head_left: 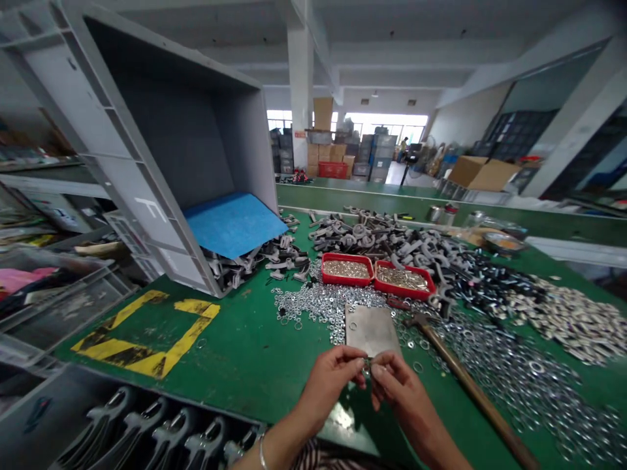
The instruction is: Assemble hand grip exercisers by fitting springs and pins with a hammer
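Note:
My left hand and my right hand meet fingertip to fingertip above the near edge of the green table. Both are pinched closed on a small shiny metal piece; the fingers cover most of it, so its kind cannot be told. Just beyond the fingertips lies a flat metal plate with a ring on it. Small washers and nuts are scattered left of and behind the plate. A hammer with a wooden handle lies to the right of my right hand.
Two red trays of tiny metal parts stand behind the plate, before a heap of grey castings. Metal rings and pale pieces spread at right. A tipped grey crate with a blue sheet stands at left.

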